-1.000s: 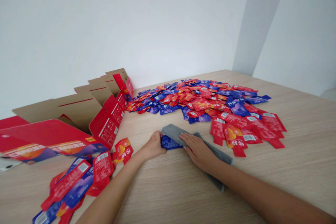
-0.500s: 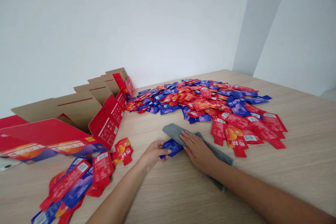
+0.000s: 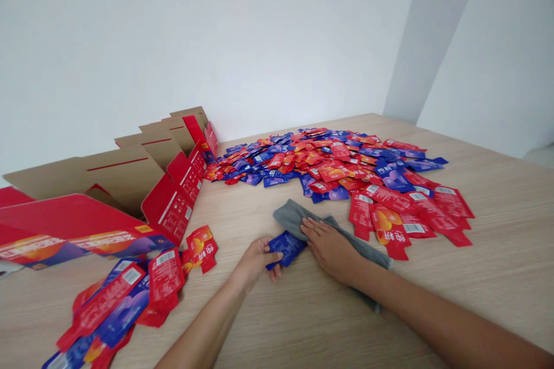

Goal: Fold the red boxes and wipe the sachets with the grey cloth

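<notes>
My left hand (image 3: 258,262) pinches the near end of a blue sachet (image 3: 289,248) between thumb and fingers. The sachet's other end goes under a folded grey cloth (image 3: 291,216). My right hand (image 3: 329,248) is closed over that cloth, its fingers together on top, pressing it onto the sachet; the fingers' undersides are hidden. From beneath my right wrist the cloth's long tail comes out to the right, lying on the wooden table (image 3: 277,326).
A heap of red and blue sachets (image 3: 320,161) spreads across the back, with several red sachets (image 3: 411,213) at its right. Open red cartons (image 3: 95,213) stand in a row at the left. Near them lies a smaller pile of sachets (image 3: 125,300). A white wall (image 3: 277,40) rises behind.
Both hands, the sachet and the cloth have shifted slightly to the right. More of the blue sachet now shows between my left hand and the cloth.
</notes>
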`<state>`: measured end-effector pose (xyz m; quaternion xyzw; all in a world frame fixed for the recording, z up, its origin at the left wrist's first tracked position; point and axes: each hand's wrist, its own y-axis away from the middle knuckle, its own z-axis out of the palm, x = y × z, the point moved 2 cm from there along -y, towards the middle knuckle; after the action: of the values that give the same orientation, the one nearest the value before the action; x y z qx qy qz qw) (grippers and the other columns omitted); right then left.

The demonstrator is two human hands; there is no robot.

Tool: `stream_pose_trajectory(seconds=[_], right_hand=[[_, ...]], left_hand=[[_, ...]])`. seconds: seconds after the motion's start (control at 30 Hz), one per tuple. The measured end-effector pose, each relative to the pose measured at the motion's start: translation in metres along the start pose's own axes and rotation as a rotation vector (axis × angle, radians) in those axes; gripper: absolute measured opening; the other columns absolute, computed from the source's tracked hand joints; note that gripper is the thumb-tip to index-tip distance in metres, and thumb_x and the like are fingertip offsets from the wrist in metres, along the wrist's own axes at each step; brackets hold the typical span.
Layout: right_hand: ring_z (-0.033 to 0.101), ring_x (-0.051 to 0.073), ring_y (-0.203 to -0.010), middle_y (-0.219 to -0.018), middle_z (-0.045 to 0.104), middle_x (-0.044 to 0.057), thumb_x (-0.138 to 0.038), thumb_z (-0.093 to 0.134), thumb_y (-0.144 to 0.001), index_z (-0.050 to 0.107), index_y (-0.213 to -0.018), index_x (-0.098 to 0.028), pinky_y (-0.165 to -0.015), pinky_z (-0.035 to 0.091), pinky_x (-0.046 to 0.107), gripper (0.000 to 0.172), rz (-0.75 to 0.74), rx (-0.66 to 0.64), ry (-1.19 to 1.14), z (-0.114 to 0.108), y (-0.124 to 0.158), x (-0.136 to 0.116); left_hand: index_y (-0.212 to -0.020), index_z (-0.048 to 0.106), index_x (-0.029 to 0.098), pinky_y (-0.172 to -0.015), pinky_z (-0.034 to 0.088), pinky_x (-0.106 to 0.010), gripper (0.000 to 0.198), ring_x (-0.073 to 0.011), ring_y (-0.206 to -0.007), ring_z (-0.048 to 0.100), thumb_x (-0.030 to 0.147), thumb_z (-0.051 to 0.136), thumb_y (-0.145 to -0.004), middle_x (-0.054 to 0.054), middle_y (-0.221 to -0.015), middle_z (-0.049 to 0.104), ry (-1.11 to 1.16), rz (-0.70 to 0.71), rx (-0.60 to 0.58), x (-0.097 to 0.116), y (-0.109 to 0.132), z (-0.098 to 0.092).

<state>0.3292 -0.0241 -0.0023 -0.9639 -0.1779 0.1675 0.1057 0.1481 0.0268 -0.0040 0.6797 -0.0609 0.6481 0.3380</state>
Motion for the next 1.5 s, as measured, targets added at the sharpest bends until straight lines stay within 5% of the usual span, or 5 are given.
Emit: stream_pose_trajectory(seconds=[0.43, 0.6, 0.83, 1.23, 1.5], right_hand=[[0.049, 0.022, -0.118, -0.126, 0.057, 0.008, -0.029, 0.031, -0.093, 0.048, -0.129, -0.019, -0.102, 0.038, 0.041, 0.042, 0.230, 0.341, -0.541, -0.016, 0.005, 0.011], [0.032, 0.023, -0.131, -0.139, 0.042, 0.013, -0.018, 0.036, -0.089, 0.046, -0.132, -0.010, -0.110, 0.024, 0.044, 0.044, -0.214, -0.037, -0.166, 0.000, 0.014, -0.050], [0.040, 0.023, -0.127, -0.135, 0.047, 0.015, -0.014, 0.033, -0.087, 0.050, -0.128, -0.009, -0.105, 0.033, 0.045, 0.044, -0.047, -0.022, -0.031, 0.001, -0.001, -0.007], [0.042, 0.023, -0.125, -0.133, 0.050, 0.013, -0.022, 0.032, -0.091, 0.050, -0.128, -0.012, -0.105, 0.032, 0.047, 0.042, -0.034, 0.049, -0.141, 0.006, 0.001, 0.003], [0.042, 0.023, -0.125, -0.134, 0.049, 0.013, -0.021, 0.033, -0.090, 0.050, -0.127, -0.013, -0.105, 0.033, 0.046, 0.042, -0.030, 0.040, -0.109, 0.003, 0.001, 0.000]], left_hand=[[-0.117, 0.058, 0.019, -0.090, 0.049, -0.036, 0.034, -0.0214, -0.105, 0.056, 0.017, 0.038, -0.089, -0.012, -0.115, 0.060, -1.358, 0.829, 0.240, -0.001, 0.055, -0.013], [-0.095, 0.065, 0.014, -0.082, 0.053, -0.036, 0.026, -0.0216, -0.090, 0.059, 0.009, 0.040, -0.087, -0.011, -0.091, 0.065, -1.638, 0.774, 0.112, -0.013, 0.046, -0.003], [-0.113, 0.059, 0.015, -0.085, 0.052, -0.036, 0.032, -0.0209, -0.094, 0.059, 0.013, 0.038, -0.089, -0.012, -0.104, 0.064, -1.497, 0.847, 0.135, 0.001, 0.047, -0.005], [-0.110, 0.064, 0.020, -0.095, 0.039, -0.052, 0.039, -0.0319, -0.115, 0.048, 0.022, 0.038, -0.081, -0.008, -0.116, 0.063, -1.703, 0.487, 0.922, 0.014, 0.150, -0.155], [-0.120, 0.059, 0.023, -0.101, 0.029, -0.057, 0.047, -0.0322, -0.127, 0.038, 0.015, 0.040, -0.077, -0.006, -0.132, 0.053, -1.806, 0.360, 0.770, -0.015, 0.135, -0.149]])
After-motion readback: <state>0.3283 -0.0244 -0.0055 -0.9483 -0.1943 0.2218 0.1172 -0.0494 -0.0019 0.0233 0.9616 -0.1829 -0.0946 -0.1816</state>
